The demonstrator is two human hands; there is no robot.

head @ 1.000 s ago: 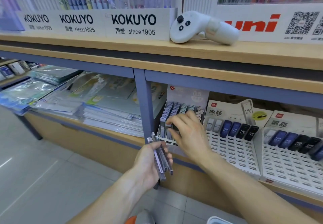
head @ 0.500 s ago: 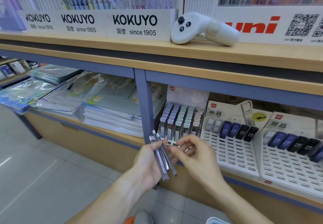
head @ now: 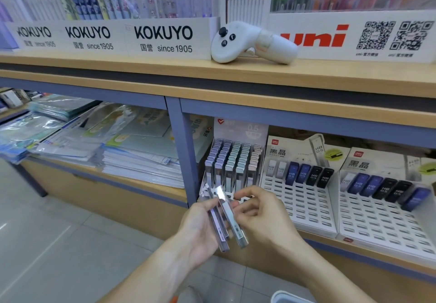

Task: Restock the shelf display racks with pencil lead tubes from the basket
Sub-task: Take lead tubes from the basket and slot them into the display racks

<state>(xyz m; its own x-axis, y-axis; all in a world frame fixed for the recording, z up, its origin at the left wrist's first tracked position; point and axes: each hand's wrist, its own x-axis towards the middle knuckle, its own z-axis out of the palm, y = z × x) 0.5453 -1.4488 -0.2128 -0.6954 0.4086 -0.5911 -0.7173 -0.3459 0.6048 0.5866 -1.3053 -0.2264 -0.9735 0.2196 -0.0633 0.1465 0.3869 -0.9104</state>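
My left hand (head: pixel 200 229) holds a small bunch of clear pencil lead tubes (head: pixel 220 224) in front of the lower shelf. My right hand (head: pixel 262 217) pinches one tube (head: pixel 232 217) of that bunch with thumb and forefinger, so both hands touch it. Just behind the hands stands a white display rack (head: pixel 232 161) packed with rows of pastel-capped tubes. To its right, two white slotted racks (head: pixel 304 208) (head: pixel 382 220) hold only a top row of dark and blue lead cases. A corner of the basket (head: pixel 286 297) shows at the bottom edge.
A white handheld controller (head: pixel 250 43) lies on the wooden upper shelf (head: pixel 165 69). Stacks of plastic-wrapped notebooks (head: pixel 132 156) fill the left bay. A blue-grey upright post (head: pixel 181 151) separates the bays. Pens fill the displays above. Grey floor tiles (head: pixel 59 232) lie below left.
My right hand drew back from the pastel rack to the bunch in my left hand and took hold of one tube. The left hand stayed nearly still.
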